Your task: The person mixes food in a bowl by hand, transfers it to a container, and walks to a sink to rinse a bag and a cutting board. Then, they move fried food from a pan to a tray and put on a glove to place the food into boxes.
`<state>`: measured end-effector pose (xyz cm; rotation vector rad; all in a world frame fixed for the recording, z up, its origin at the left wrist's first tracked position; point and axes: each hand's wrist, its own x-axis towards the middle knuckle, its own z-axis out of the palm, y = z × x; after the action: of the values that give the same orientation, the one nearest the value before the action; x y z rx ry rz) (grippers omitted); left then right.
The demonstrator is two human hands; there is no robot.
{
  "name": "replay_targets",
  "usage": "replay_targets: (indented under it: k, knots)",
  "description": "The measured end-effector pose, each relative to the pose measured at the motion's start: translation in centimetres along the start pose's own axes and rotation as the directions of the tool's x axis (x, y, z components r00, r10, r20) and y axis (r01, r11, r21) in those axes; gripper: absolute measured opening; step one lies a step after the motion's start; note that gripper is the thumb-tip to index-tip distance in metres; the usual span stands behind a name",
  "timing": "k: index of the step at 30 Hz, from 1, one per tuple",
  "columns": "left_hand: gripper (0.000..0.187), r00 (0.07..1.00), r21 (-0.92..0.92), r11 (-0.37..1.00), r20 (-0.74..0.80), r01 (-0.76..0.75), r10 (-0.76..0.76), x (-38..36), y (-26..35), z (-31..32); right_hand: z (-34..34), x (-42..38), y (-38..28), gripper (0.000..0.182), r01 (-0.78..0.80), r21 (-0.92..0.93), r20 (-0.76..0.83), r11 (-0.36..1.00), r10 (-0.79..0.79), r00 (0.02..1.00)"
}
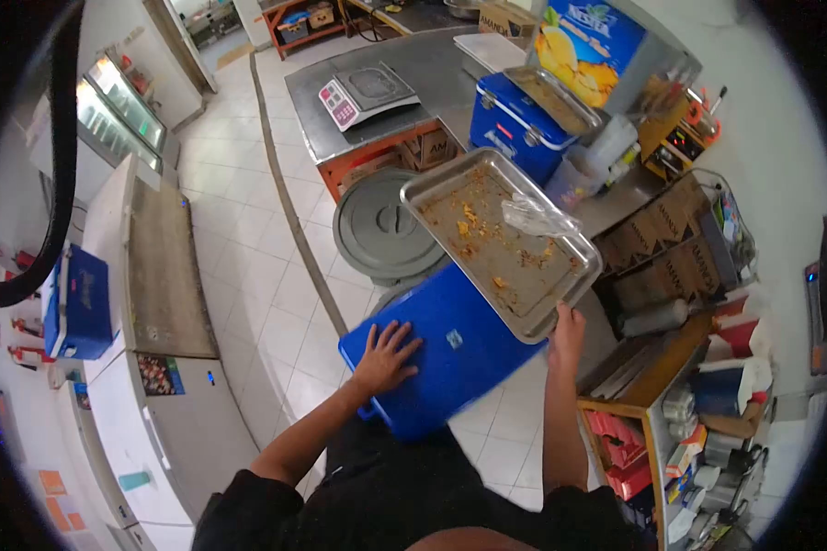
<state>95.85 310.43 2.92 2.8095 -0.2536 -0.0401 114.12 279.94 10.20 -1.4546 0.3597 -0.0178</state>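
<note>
My left hand (386, 358) lies flat with fingers spread on the top of a blue cooler box (459, 372) in front of my body. A corner rim of a metal baking tray (535, 298) is gripped in my right hand (567, 335). The tray is held tilted over the far end of the cooler box. Yellow-brown crumbs and a crumpled clear plastic bag (535, 218) lie in it. Part of the cooler box is hidden beneath the tray.
A grey lidded bin (386, 225) stands beyond the cooler box. Behind it, a steel table (308, 87) bears a weighing scale (363, 96) and another blue cooler (515, 124). Shelves (652, 432) are on the right; white chest freezers (193, 432) line the left.
</note>
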Motion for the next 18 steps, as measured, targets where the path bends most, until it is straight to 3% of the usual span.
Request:
replay_targets:
  k: [4, 7, 8, 10, 11, 12, 13, 15, 17, 18]
  knots:
    - [0.062, 0.993, -0.175, 0.982, 0.085, -0.072, 0.088, 1.7, -4.2, -1.0, 16.6, 6.9, -0.1, 0.026, -0.036, 0.141, -0.027, 0.989, 0.040, 0.999]
    - [0.058, 0.969, -0.296, 0.949, 0.182, -0.110, 0.168, 1.6, -5.4, 0.1, 25.2, 12.3, 4.0, 0.026, -0.030, -0.168, -0.018, 0.985, 0.027, 0.999]
    - [0.053, 0.943, -0.418, 0.892, 0.193, -0.171, 0.271, 1.7, -5.9, -0.7, 28.6, 13.7, 4.5, 0.025, -0.045, -0.242, -0.011, 0.969, 0.044, 0.999]
    - [0.049, 0.904, -0.551, 0.807, 0.205, -0.209, 0.375, 1.4, -9.6, -1.8, 35.8, 16.1, 6.2, 0.024, -0.047, -0.167, -0.025, 0.985, 0.043, 0.999]
    - [0.045, 0.803, -0.822, 0.549, 0.223, -0.151, 0.553, 1.7, -11.8, -1.4, 39.5, 17.6, 7.4, 0.025, -0.018, -0.097, -0.037, 0.995, 0.014, 0.999]
    - [0.040, 0.684, -0.972, 0.232, 0.155, -0.021, 0.712, 1.7, -14.3, -1.8, 42.9, 19.1, 8.5, 0.026, 0.022, -0.021, -0.053, 1.000, -0.023, 0.998]
    - [0.040, 0.671, -0.977, 0.215, 0.159, 0.000, 0.724, 1.4, -17.3, -3.5, 45.4, 20.7, 9.8, 0.026, 0.033, -0.121, -0.034, 0.992, -0.038, 0.999]
    - [0.034, 0.820, -0.928, 0.341, 0.308, 0.148, 0.482, 2.2, -26.2, -7.6, 50.2, 23.0, 11.0, 0.027, 0.047, -0.209, -0.031, 0.977, -0.055, 0.998]
    - [0.032, 0.872, -0.840, 0.443, 0.439, 0.313, 0.217, 2.1, -34.6, -11.1, 55.9, 24.7, 10.9, 0.035, 0.097, -0.322, -0.079, 0.942, -0.129, 0.989]
    - [0.028, 0.911, -0.831, 0.421, 0.412, 0.363, 0.028, 1.0, -38.6, -10.6, 57.9, 26.1, 11.6, 0.035, 0.097, -0.319, -0.087, 0.943, -0.131, 0.988]
